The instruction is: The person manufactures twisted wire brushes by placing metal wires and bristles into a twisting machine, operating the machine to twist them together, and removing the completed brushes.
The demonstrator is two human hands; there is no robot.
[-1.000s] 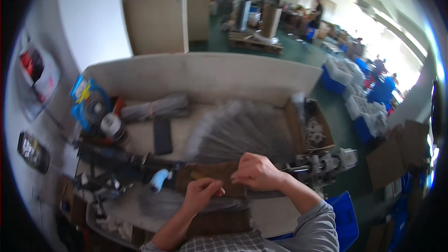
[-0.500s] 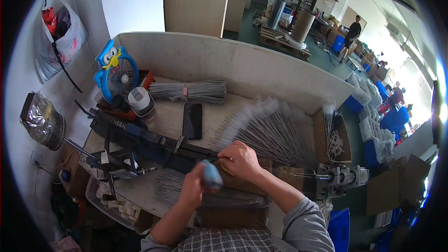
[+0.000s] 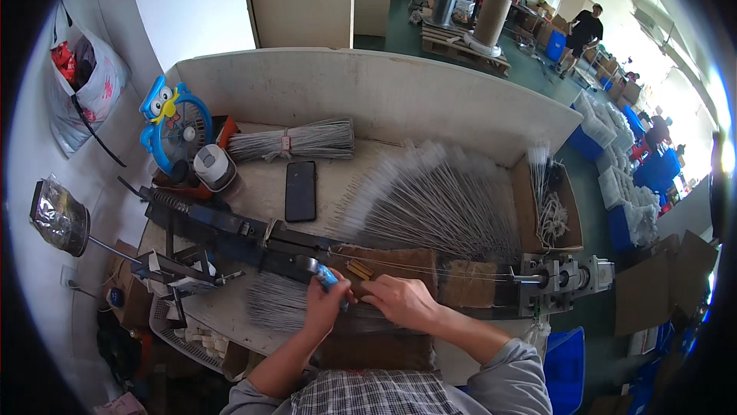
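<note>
My left hand [image 3: 325, 309] is wrapped round a tool with a blue grip [image 3: 328, 277] and a grey rounded metal head, tilted over the front edge of the dark bench rail [image 3: 230, 224]. Beside it, my right hand [image 3: 403, 301] is closed, fingertips drawn together close to the left fingers; whatever they pinch is hidden. A small brass-coloured block [image 3: 358, 269] lies on the brown board [image 3: 407, 261] just beyond the right fingers. Thin wires [image 3: 461, 272] stretch over that board from the metal spindle unit [image 3: 564, 283] on the right.
Fanned wire brushes [image 3: 437, 208] cover the bench behind the board; more wires [image 3: 276, 304] lie in front. A tied wire bundle [image 3: 295, 141], a phone [image 3: 300, 191], a blue fan [image 3: 180, 127] and a carton [image 3: 564, 208] stand around. A person [image 3: 585, 35] is far off.
My right hand has moved down toward me, off the wires and away from the brass-coloured block. The blue-gripped tool, blurred before, has tipped left and is steady. The view has shifted slightly.
</note>
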